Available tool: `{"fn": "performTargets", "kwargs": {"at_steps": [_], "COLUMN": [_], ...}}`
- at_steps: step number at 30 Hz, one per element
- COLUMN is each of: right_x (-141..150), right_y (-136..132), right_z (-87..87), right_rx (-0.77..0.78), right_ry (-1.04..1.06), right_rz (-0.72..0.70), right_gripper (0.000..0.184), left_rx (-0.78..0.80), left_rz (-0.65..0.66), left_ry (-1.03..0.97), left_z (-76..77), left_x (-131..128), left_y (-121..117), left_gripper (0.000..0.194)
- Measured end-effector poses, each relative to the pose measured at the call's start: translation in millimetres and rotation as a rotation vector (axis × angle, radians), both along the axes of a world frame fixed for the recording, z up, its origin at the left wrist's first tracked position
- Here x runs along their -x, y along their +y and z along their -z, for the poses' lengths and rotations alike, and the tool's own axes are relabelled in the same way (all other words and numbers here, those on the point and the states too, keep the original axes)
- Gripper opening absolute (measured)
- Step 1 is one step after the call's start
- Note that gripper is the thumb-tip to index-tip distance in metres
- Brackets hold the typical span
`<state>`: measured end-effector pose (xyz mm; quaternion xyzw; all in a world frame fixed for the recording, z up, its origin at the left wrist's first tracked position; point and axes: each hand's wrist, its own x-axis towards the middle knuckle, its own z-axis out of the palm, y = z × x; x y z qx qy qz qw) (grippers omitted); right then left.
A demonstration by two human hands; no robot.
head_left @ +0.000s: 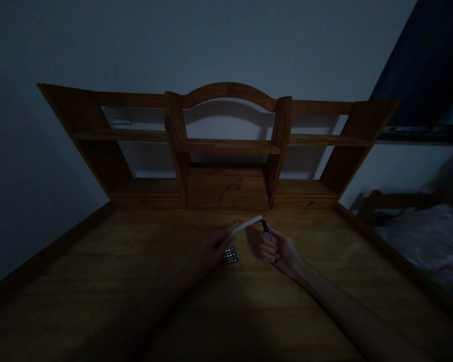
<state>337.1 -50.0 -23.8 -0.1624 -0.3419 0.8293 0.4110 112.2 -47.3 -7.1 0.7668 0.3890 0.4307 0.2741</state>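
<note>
My left hand [222, 240] is closed around the lower end of a slim white stick [248, 223], which slants up to the right. Fingers of my right hand [277, 246] wrap a small black and silver object [266, 229], shaped like a lighter. Its dark top meets or nearly meets the stick's far end; I cannot tell which, and no flame shows. Just below and right of my left hand, several small black pieces with white marks [230, 255] lie in a stack or row on the wooden desk [226, 306]. Dim light hides finer detail.
A wooden shelf unit [228, 146] with open compartments and small drawers stands along the desk's back, against a pale wall [226, 40]. Raised edges border the desk on both sides. To the right are a dark curtain [423, 65] and a pale, crumpled heap [430, 241].
</note>
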Motion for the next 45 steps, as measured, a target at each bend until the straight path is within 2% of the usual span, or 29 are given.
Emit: {"fn": "performTargets", "kwargs": {"at_steps": [8, 13, 18, 24, 37, 42, 45], "right_x": [-2.4, -3.4, -2.9, -2.4, -4.5, -3.5, -3.5], "right_y": [2.0, 2.0, 2.0, 2.0, 3.4, 2.6, 2.9], "right_z": [3.2, 2.4, 1.7, 1.4, 3.8, 2.7, 2.9], "right_rx": [0.015, 0.012, 0.006, -0.003, 0.007, -0.001, 0.0], "right_ry": [0.009, 0.022, 0.035, 0.034, 0.05, 0.054, 0.06], "right_rz": [0.0, 0.008, 0.002, -0.02, -0.027, -0.04, -0.051], "right_gripper": [0.048, 0.047, 0.047, 0.047, 0.047, 0.047, 0.048], "left_rx": [0.001, 0.011, -0.009, -0.001, 0.023, 0.026, 0.024], "left_rz": [0.025, -0.045, -0.051, -0.001, -0.095, 0.012, 0.02], "left_ry": [-0.009, -0.03, -0.039, -0.053, -0.037, -0.035, -0.048], "left_z": [2.7, 4.7, 5.2, 3.9, 6.7, 1.2, -0.1], "left_x": [1.2, 2.5, 3.9, 2.1, 2.8, 1.4, 0.1], "left_y": [1.3, 3.4, 3.5, 2.0, 3.6, -1.5, -1.4], "left_gripper": [0.039, 0.039, 0.039, 0.039, 0.04, 0.039, 0.038]}}
